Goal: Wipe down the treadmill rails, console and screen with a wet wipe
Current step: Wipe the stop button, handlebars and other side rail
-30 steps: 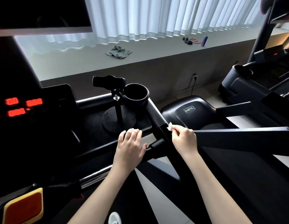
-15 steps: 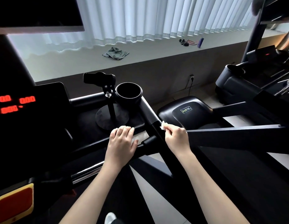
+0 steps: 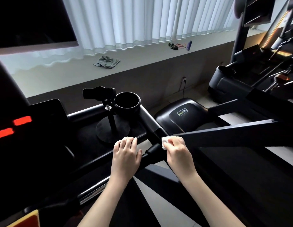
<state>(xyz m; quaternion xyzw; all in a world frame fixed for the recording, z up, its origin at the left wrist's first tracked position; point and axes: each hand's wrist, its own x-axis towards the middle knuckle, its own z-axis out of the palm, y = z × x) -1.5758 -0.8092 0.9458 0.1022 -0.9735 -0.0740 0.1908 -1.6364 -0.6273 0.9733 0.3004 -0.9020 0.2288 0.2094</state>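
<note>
My right hand (image 3: 178, 151) has its fingers (image 3: 171, 142) curled and pinching one small white wet wipe (image 3: 164, 141), pressed against the black side rail (image 3: 152, 126) just below where it runs down from the single cup holder (image 3: 127, 100). My left hand (image 3: 126, 154) lies on the front handlebar (image 3: 152, 149), fingers nearly straight and together, gripping nothing that I can see. Beside the cup holder stands one phone stand (image 3: 99, 94), two red readouts (image 3: 22, 120) glow on the console (image 3: 49, 112) at far left, and one grey cloth (image 3: 107, 61) lies on the window ledge (image 3: 142, 59).
</note>
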